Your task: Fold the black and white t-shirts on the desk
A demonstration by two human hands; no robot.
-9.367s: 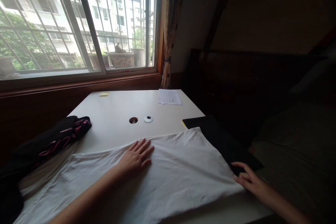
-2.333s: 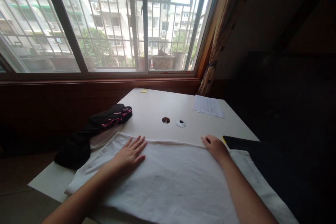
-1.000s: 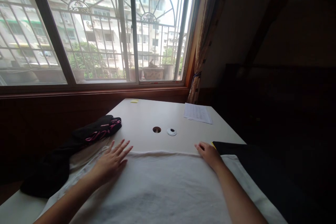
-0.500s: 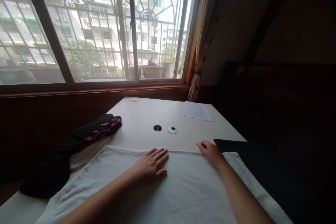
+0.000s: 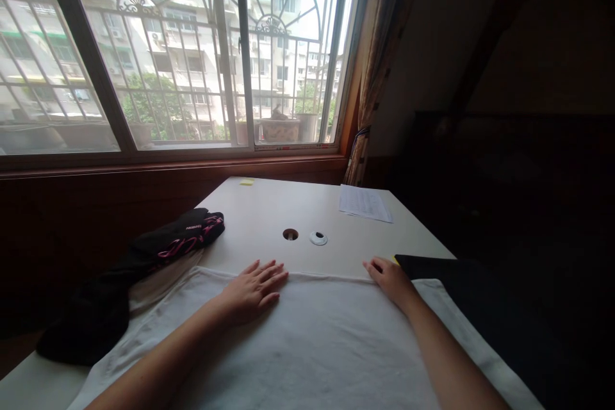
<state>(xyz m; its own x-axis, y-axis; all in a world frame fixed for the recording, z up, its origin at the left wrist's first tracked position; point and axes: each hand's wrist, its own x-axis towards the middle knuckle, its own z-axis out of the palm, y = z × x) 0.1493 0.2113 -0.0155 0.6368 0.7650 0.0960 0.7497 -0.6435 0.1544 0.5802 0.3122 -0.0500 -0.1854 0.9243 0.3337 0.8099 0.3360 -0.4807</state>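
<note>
A large white cloth (image 5: 317, 339) is spread over the near part of the white table, with its hemmed far edge running across the tabletop. My left hand (image 5: 252, 288) lies flat on it, fingers spread, the fingertips just past the far edge left of the middle. At the right end of that edge, my right hand (image 5: 391, 278) is closed, its fingers bent and pinching the hem. The right fingertips are partly hidden by the hand itself. Part of the cloth shows beyond my right wrist as a pale corner.
Black clothing (image 5: 168, 243) with pink cords and lettering is heaped at the left. A dark flat item (image 5: 442, 269) lies at the right. Farther back are paper sheets (image 5: 365, 203), a yellow note (image 5: 246, 182), a cable hole (image 5: 291, 234) and its white cover (image 5: 318, 238). A window stands behind.
My left hand has slid left and slightly away from me over the cloth, its fingertips now past the far edge. My right hand has stayed at the hem.
</note>
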